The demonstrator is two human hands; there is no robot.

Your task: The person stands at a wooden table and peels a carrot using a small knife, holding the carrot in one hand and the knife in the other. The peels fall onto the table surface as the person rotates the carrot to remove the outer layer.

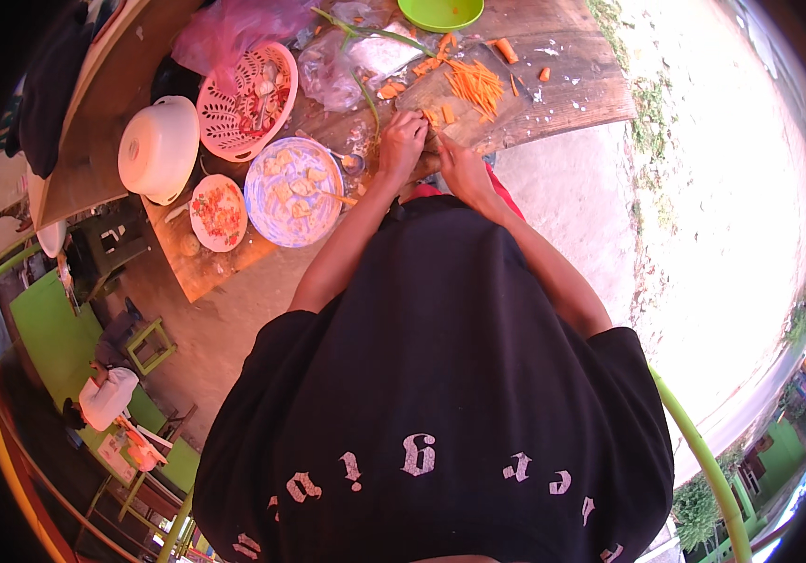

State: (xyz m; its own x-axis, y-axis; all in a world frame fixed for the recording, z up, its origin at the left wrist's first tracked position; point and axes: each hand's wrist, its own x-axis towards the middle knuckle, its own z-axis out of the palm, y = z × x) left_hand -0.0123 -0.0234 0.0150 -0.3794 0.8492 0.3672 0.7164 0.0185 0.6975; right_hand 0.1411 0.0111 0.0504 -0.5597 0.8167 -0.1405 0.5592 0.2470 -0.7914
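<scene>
My left hand (406, 141) is at the near edge of a wooden cutting board (504, 127), fingers curled on what looks like a piece of carrot (429, 117). Just right of it my right hand (461, 169) is closed on a knife, its blade small and hard to make out beside my left fingertips. More orange carrot chunks (449, 114) lie by the fingers. A pile of carrot sticks (474, 86) sits on the board, and larger carrot pieces (506, 51) lie behind it.
Pink colander (220, 131), white container (154, 141), plate of chopped red food (218, 214), blue-rimmed bowl (262, 216), plastic bags (328, 70) and green bowl (440, 9) crowd the wooden table (586, 94). A seated person (103, 399) is at a green table (46, 324) lower left.
</scene>
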